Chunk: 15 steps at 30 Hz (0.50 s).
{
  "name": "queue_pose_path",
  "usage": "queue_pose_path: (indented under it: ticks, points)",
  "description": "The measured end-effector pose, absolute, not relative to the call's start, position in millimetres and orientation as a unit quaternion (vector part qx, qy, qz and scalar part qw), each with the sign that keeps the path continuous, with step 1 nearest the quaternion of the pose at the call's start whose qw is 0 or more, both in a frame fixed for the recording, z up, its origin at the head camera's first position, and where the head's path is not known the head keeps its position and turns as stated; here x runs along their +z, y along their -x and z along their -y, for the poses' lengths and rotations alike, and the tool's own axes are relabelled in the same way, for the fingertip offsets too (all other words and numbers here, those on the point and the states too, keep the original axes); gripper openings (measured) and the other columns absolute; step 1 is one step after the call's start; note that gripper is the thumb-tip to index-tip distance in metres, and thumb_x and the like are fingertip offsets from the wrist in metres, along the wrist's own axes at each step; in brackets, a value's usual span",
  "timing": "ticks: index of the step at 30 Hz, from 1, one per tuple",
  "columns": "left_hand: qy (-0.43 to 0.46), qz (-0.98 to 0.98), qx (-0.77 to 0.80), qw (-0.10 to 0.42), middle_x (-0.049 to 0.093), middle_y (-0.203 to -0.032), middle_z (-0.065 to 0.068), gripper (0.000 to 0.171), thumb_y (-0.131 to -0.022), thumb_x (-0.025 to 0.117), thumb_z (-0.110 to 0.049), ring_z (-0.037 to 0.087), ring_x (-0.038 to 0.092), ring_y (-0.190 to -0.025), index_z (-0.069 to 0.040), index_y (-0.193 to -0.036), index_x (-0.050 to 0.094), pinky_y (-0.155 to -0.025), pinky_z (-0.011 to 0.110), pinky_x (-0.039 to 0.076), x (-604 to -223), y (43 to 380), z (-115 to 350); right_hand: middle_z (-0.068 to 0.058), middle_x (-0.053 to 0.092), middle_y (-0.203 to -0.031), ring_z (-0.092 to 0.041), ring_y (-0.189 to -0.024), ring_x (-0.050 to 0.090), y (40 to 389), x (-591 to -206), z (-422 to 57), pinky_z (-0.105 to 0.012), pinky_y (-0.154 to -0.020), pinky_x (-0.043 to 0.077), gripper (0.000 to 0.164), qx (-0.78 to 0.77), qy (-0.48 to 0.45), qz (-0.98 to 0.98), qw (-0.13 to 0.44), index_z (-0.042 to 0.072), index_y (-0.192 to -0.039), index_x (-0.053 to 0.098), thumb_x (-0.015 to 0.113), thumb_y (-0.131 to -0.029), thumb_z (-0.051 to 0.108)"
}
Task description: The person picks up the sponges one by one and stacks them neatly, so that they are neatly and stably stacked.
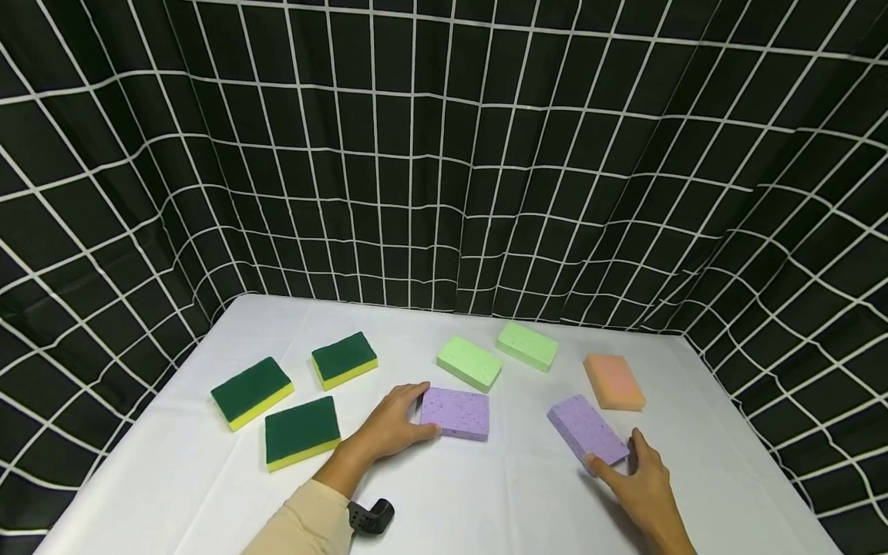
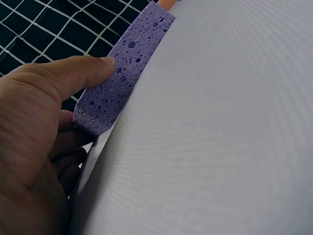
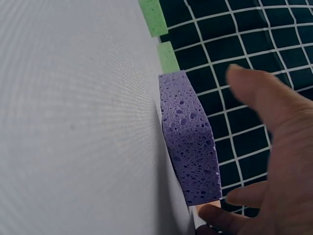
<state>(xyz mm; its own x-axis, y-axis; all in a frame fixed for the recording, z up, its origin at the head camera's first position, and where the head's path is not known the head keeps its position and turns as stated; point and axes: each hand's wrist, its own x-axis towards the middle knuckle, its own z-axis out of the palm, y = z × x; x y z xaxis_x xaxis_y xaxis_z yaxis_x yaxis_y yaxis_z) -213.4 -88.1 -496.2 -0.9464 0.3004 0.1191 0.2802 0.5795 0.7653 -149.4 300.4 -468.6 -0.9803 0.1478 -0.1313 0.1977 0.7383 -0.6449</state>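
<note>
Midway across the table lies a purple sponge [image 1: 454,413], its left end between the thumb and fingers of my left hand [image 1: 394,422]. In the left wrist view the thumb presses the side of this porous purple sponge [image 2: 128,62], with the other fingers curled behind its end. A second purple sponge [image 1: 586,432] lies at a slant further right. My right hand [image 1: 640,479] is spread about its near end. The right wrist view has the right thumb [image 3: 259,90] raised apart from the purple sponge [image 3: 188,142], with fingertips close to its end.
Several green-and-yellow scrub sponges [image 1: 301,433] lie on the left. Two light green sponges [image 1: 469,362] are behind the purple ones, and an orange sponge [image 1: 614,382] is at the right. A black curtain with white grid lines [image 1: 444,154] surrounds the white-covered table [image 1: 458,509].
</note>
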Motion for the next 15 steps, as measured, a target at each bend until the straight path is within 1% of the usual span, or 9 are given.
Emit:
queue_pose_path:
  ticks: [6, 11, 15]
  points:
    - [-0.163, -0.889, 0.428, 0.012, 0.045, -0.141, 0.018, 0.077, -0.080, 0.078, -0.034, 0.035, 0.037, -0.132, -0.003, -0.142, 0.045, -0.107, 0.050, 0.031, -495.4, 213.2, 88.0, -0.045, 0.017, -0.141, -0.062, -0.127, 0.013, 147.9, -475.8, -297.8, -0.071, -0.102, 0.017, 0.115, -0.315, -0.079, -0.946, 0.020, -0.020, -0.144, 0.009, 0.074, -0.080, 0.050]
    - [-0.162, -0.889, 0.428, 0.012, 0.044, -0.141, 0.018, 0.077, -0.080, 0.078, -0.034, 0.035, 0.037, -0.132, -0.004, -0.143, 0.046, -0.107, 0.051, 0.030, -493.2, 213.3, 88.0, -0.043, 0.019, -0.142, -0.061, -0.128, 0.013, 147.3, -476.3, -295.5, -0.069, -0.103, 0.015, 0.107, -0.309, -0.076, -0.948, 0.007, -0.020, -0.142, 0.019, 0.076, -0.080, 0.046]
    - [-0.157, -0.891, 0.426, 0.013, 0.045, -0.141, 0.017, 0.076, -0.080, 0.078, -0.033, 0.035, 0.037, -0.132, -0.005, -0.143, 0.046, -0.107, 0.051, 0.030, -493.6, 212.9, 87.9, -0.041, 0.021, -0.141, -0.059, -0.129, 0.015, 146.5, -474.9, -294.4, -0.067, -0.104, 0.017, 0.102, -0.306, -0.075, -0.949, 0.004, -0.018, -0.141, 0.023, 0.076, -0.081, 0.045]
